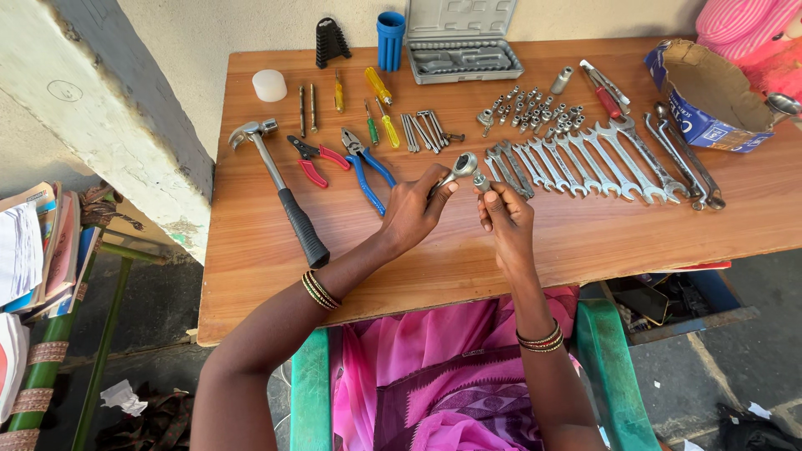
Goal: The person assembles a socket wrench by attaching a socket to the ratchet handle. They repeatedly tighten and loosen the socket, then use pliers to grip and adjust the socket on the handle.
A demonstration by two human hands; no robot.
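Mid-frame, your left hand (pixel 413 210) pinches a ratchet (pixel 458 169), your right hand (pixel 504 215) pinches a socket (pixel 481 180); blue carton (pixel 710 96) upper right, bare table (pixel 668 230) edge below.

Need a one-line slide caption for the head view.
Left hand holds a ratchet handle, right hand a small socket, above a wooden table of laid-out tools.
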